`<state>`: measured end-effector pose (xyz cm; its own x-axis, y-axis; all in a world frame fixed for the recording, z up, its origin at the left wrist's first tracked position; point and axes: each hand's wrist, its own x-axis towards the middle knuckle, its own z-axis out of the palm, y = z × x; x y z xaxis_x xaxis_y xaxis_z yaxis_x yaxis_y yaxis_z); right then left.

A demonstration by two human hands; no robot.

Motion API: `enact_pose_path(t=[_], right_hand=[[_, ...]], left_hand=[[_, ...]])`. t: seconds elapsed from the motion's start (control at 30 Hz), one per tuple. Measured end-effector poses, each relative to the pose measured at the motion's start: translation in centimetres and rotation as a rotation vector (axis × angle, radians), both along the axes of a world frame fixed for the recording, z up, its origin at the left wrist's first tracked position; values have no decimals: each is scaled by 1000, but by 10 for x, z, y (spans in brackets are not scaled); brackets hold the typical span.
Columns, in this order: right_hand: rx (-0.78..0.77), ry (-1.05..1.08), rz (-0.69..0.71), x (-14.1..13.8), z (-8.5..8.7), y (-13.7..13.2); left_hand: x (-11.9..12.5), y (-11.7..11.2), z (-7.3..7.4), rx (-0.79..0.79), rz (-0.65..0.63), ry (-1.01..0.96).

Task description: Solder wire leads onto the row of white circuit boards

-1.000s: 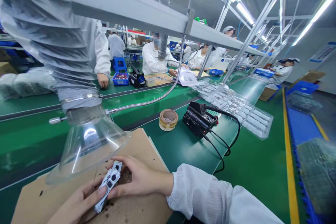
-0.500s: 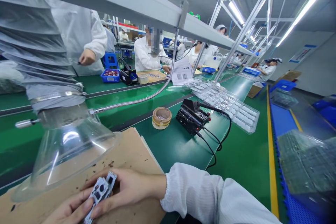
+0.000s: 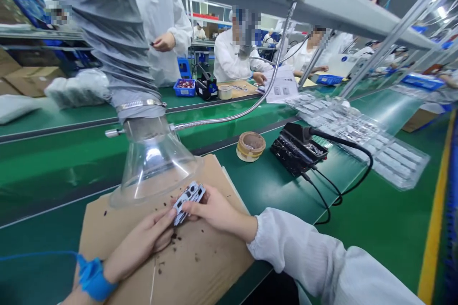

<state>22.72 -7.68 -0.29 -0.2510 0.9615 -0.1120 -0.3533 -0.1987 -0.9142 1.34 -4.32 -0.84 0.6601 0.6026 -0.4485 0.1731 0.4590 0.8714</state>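
Both my hands grip a small white circuit board (image 3: pixel 188 201) with narrowly closed fingers, just above a cardboard sheet (image 3: pixel 211 267) near a clear plastic hood (image 3: pixel 153 162). Its long axis slants up rightward, my left hand (image 3: pixel 141 240) at the lower end, my right hand (image 3: pixel 214 212) along its right side.

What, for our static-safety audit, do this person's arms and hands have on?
The right sleeve is loose and white with a gathered cuff. The left wrist wears a blue strap with a thin blue cord. The left hand and right hand are gloveless.
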Motion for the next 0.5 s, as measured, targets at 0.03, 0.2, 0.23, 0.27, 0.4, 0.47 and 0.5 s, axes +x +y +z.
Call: enact_pose_path(t=[0.03, 0.2, 0.23, 0.27, 0.4, 0.47, 0.5], right_hand=[[6, 9, -21, 1, 1, 1], [45, -8, -128, 8, 5, 5], [33, -12, -128, 8, 6, 6], [18, -12, -126, 9, 6, 7], [-13, 18, -118, 9, 5, 8], [-11, 38, -108, 9, 6, 7], [-9, 48, -102, 9, 6, 7]], left_hand=[[2, 0, 2, 0, -2, -4], [-1, 2, 4, 86, -24, -3], [-2, 3, 4, 105, -27, 2], [-3, 3, 3, 119, -32, 5], [-2, 3, 4, 141, 6, -21], [0, 3, 5, 144, 52, -29], [1, 4, 6, 143, 71, -26]])
